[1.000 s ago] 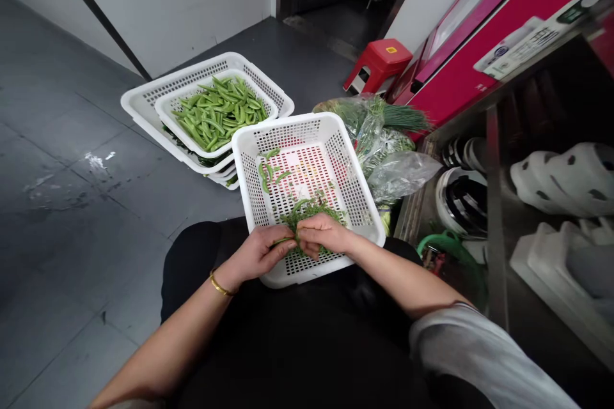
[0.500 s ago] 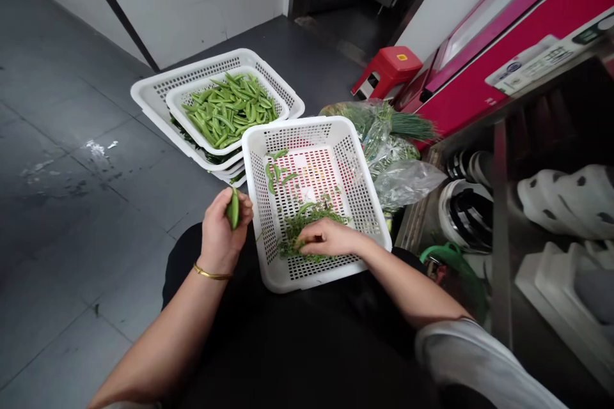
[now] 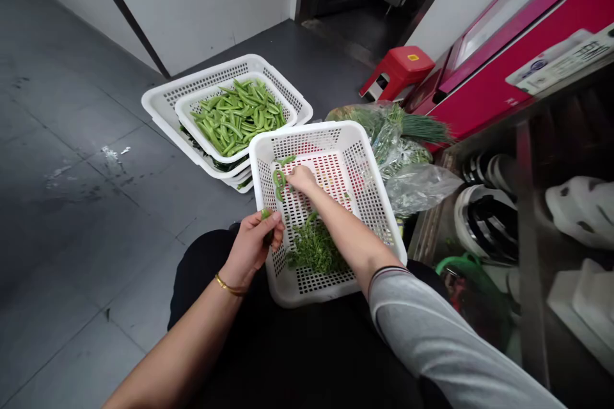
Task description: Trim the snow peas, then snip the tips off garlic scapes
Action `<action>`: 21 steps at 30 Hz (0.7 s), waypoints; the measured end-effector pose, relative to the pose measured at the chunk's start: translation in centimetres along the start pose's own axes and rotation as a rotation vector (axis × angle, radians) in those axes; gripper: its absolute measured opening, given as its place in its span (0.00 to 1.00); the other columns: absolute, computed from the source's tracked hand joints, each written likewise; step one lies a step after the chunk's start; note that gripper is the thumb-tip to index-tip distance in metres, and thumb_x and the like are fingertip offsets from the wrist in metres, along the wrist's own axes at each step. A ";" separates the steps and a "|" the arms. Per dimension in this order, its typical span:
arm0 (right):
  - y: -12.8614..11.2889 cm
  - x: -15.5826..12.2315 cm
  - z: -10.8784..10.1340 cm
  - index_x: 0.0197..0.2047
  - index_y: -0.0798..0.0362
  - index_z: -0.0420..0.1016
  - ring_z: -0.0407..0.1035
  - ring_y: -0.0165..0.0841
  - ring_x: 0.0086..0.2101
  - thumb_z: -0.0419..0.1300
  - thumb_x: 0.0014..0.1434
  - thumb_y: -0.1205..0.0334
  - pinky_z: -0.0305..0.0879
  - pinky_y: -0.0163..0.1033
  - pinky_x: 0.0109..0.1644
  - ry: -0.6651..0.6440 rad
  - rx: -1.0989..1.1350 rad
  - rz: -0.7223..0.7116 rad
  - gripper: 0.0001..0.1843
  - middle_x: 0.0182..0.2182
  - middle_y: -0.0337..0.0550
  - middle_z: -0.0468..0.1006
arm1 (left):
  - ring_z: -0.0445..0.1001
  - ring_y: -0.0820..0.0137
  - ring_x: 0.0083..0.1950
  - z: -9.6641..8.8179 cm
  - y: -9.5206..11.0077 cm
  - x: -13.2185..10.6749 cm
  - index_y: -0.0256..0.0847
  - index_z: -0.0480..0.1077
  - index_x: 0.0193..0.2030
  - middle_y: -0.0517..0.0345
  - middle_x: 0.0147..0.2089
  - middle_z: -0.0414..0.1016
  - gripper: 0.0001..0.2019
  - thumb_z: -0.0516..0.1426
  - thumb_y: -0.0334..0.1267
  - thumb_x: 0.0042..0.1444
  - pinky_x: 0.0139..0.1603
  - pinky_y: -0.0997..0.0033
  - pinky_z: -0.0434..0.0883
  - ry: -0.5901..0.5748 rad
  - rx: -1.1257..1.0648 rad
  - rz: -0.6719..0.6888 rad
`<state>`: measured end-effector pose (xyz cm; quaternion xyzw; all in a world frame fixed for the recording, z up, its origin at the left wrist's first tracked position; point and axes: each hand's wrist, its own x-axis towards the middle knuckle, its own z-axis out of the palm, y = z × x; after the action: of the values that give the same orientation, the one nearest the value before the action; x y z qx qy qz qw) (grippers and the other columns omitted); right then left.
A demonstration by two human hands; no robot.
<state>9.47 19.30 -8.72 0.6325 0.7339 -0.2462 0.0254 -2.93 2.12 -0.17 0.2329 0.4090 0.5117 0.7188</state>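
In my left hand, closed at the left rim of a white perforated basket, is a green pea pod; only its tip shows above the fingers. My right hand reaches down into the basket, its fingers drawn together beside a few loose pea pods. Whatever sits between those fingertips is hidden. A heap of green trimmings lies in the near part of the basket, below my right forearm. The basket rests on my lap.
Behind to the left, a smaller white basket full of pea pods sits on stacked larger baskets. Bagged greens lie right of my basket. A red stool, a green basket and a shelf with containers stand to the right.
My right hand has left the trimmings and moved to the loose pods at the basket's far left. My left hand, still with a pod, has come right to the rim. The view has shifted slightly.
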 end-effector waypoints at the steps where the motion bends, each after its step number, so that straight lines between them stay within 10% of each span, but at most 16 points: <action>1: 0.8 -0.6 -0.2 0.38 0.58 0.77 0.73 0.34 0.35 0.52 0.61 0.55 0.63 0.33 0.37 0.004 0.004 -0.010 0.17 0.33 0.48 0.80 | 0.60 0.79 0.16 0.0 0.0 0.0 0.34 0.71 0.26 0.60 0.19 0.67 0.11 0.61 0.41 0.53 0.15 0.79 0.55 0.021 0.017 -0.018; 7: 2.6 -3.4 -1.2 0.44 0.52 0.74 0.72 0.34 0.40 0.48 0.64 0.58 0.63 0.35 0.43 0.092 -0.023 -0.091 0.15 0.39 0.44 0.78 | 0.65 0.75 0.19 0.5 -0.3 0.1 0.38 0.71 0.46 0.57 0.26 0.74 0.15 0.61 0.41 0.52 0.18 0.76 0.63 -0.024 0.010 -0.114; 15: 0.0 -0.2 0.0 0.45 0.54 0.72 0.69 0.38 0.47 0.54 0.59 0.67 0.63 0.42 0.50 0.058 0.035 -0.136 0.11 0.52 0.53 0.69 | 0.43 0.83 0.15 0.1 -0.4 0.2 0.37 0.70 0.32 0.73 0.14 0.48 0.11 0.66 0.37 0.44 0.13 0.84 0.45 0.026 0.025 -0.133; 21: 2.8 -3.5 -1.7 0.34 0.57 0.70 0.72 0.29 0.29 0.54 0.60 0.60 0.69 0.34 0.34 -0.048 0.359 -0.100 0.09 0.29 0.45 0.77 | 0.43 0.84 0.14 0.4 -0.3 0.6 0.35 0.73 0.33 0.72 0.14 0.50 0.13 0.66 0.41 0.43 0.13 0.82 0.42 0.104 0.040 -0.097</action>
<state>13.26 17.04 -6.94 0.5835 0.7079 -0.3894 -0.0826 -2.34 2.57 -0.42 0.2002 0.4667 0.4792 0.7158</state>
